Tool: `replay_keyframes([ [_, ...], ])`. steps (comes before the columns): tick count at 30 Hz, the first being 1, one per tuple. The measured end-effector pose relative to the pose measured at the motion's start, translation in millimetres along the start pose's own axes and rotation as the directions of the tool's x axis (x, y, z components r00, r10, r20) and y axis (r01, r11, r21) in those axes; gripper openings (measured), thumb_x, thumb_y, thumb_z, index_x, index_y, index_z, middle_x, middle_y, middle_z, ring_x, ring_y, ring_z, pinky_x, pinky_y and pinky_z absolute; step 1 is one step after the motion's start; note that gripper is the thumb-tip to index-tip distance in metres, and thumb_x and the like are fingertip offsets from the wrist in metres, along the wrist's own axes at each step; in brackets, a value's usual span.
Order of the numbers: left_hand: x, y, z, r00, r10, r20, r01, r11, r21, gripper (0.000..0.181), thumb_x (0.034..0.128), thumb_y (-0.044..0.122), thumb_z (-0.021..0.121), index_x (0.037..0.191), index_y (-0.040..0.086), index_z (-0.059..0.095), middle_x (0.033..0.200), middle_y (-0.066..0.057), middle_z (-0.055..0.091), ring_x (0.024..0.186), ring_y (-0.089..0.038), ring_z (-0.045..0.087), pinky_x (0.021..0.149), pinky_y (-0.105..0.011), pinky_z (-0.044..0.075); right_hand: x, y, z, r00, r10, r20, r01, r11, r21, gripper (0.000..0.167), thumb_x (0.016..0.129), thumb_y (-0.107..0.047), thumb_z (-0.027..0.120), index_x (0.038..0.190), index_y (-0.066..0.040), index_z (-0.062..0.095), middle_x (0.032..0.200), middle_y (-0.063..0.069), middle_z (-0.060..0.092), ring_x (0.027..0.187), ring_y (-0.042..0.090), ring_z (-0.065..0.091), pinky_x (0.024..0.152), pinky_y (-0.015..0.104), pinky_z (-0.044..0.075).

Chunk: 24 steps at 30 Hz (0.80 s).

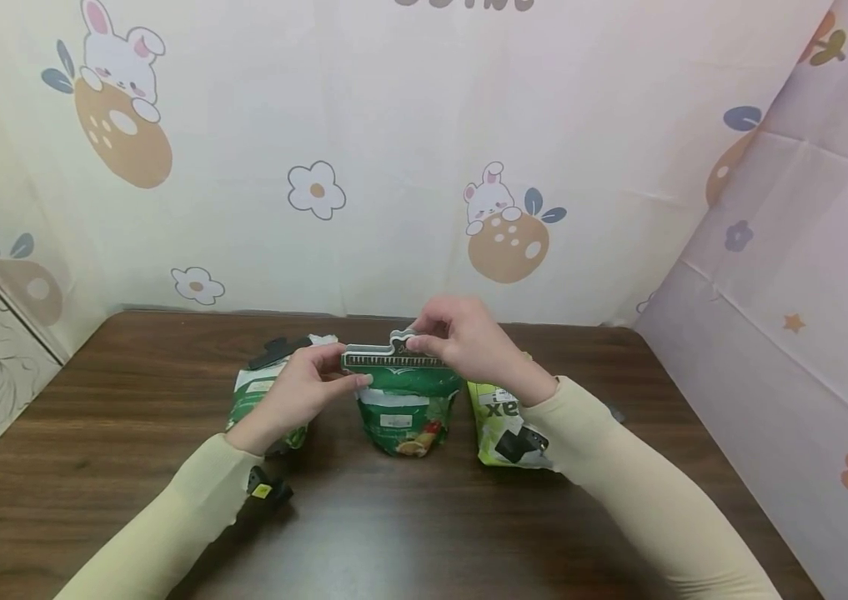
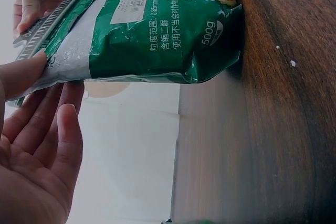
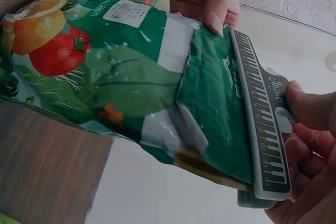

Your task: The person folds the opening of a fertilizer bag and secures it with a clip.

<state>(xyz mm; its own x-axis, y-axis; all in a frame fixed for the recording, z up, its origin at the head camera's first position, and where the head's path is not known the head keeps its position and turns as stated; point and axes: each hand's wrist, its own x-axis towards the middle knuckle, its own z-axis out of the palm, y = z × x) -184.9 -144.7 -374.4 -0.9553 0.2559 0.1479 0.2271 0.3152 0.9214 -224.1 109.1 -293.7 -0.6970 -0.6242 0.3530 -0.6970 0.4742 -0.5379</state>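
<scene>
A green printed bag [image 1: 397, 412] with vegetable and fruit pictures stands upright on the table, its top folded over. Across that fold lies a wide bag clip [image 3: 262, 124] with a piano-key pattern. My left hand [image 1: 299, 392] pinches the bag's upper left corner beside the clip's end, thumb in front and fingers behind. With thumb and fingers, my right hand [image 1: 472, 346] grips the clip's raised handle in the middle. The right wrist view shows the thumb on the handle; the curled fingers are partly hidden behind the clip.
Left of it, a second green bag [image 1: 247, 392] carries a black clip [image 1: 277, 352] on top, partly behind my left arm. A yellow-green bag [image 1: 491, 425] stands at the right, partly covered by my right forearm. The brown wooden table [image 1: 363, 533] meets a printed curtain [image 1: 393, 250] behind.
</scene>
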Motion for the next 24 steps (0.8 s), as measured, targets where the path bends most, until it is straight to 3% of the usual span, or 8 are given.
replay_keyframes([
  [12,0.4,0.9,-1.0,1.0,0.013,0.019,-0.013,1.0,0.014,0.032,0.0865,0.027,0.08,0.113,0.013,0.07,0.104,-0.003,0.069,0.094,-0.021,0.068,0.086,-0.042,0.055,1.8,5.3,0.8,0.995,0.066,0.079,-0.069,0.997,0.026,0.006,0.089,-0.018,0.077,0.092,-0.014,0.073,0.085,-0.006,0.066,0.075,0.016,0.058,0.068,0.036,0.05],
  [19,2.2,-2.1,0.1,0.998,0.042,0.051,-0.043,0.999,0.021,0.033,0.0883,0.026,0.078,0.116,0.01,0.07,0.104,-0.005,0.07,0.094,-0.022,0.068,0.085,-0.041,0.055,-1.8,15.7,3.1,0.989,0.121,0.081,-0.126,0.99,0.057,0.015,0.09,-0.026,0.077,0.102,-0.017,0.075,0.083,-0.004,0.065,0.074,0.019,0.056,0.067,0.037,0.048],
  [24,2.2,-4.9,-0.2,0.997,0.038,0.07,-0.038,0.999,0.001,0.033,0.0893,0.022,0.077,0.118,0.006,0.069,0.106,-0.006,0.071,0.099,-0.027,0.068,0.088,-0.042,0.054,-8.9,22.7,3.7,0.989,0.134,0.065,-0.139,0.988,0.072,0.022,0.096,-0.032,0.068,0.112,-0.017,0.073,0.099,-0.004,0.069,0.082,0.016,0.061,0.075,0.038,0.052],
])
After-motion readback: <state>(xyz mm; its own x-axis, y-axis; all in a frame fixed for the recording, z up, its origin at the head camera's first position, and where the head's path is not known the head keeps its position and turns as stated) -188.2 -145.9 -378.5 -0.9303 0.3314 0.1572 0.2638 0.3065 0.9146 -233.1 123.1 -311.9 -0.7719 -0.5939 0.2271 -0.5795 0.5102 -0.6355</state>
